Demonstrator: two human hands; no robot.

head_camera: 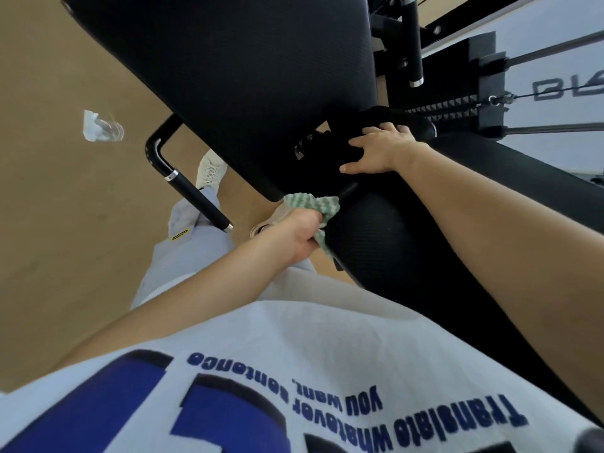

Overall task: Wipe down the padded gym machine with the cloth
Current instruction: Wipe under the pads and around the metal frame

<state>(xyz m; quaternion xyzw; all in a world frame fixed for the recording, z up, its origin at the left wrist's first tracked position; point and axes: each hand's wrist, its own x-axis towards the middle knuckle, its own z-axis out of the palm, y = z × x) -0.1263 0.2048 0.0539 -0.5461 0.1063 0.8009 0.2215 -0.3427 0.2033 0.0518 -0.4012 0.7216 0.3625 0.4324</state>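
The left hand point(302, 235) is making a closed fist, arm stretching forward. The right hand point(379, 150) is lying palm down, fingers spreading, the bare forearm reaching in from the right.

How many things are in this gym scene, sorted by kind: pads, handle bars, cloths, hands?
Black pads: 2, the flat pad and the roller pad
Handle bars: 2, the lower-left bar and the top bar
Cloths: 1, the green-and-white cloth
Hands: 2, the left hand and the right hand
Total: 7
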